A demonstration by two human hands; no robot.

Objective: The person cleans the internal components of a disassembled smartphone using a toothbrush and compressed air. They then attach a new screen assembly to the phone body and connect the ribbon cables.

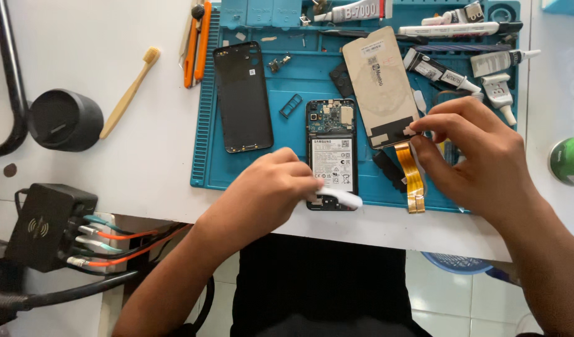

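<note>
An opened phone [331,140] lies face down on the blue work mat [249,168], its battery and circuit board exposed. My left hand [271,190] grips a white tool [343,198] against the phone's lower end. My right hand [474,153] pinches the lower corner of a detached screen panel [379,84], which lies tilted to the right of the phone. An orange flex cable [411,178] hangs from that panel. The phone's black back cover [242,97] rests on the mat to the left.
Several glue tubes [449,72] and tools crowd the mat's top right. Orange-handled tools [196,43], a bamboo toothbrush [130,93] and a black round object [65,118] lie left. A charger block with cables [47,224] sits at the table's front left. A green can [570,161] stands right.
</note>
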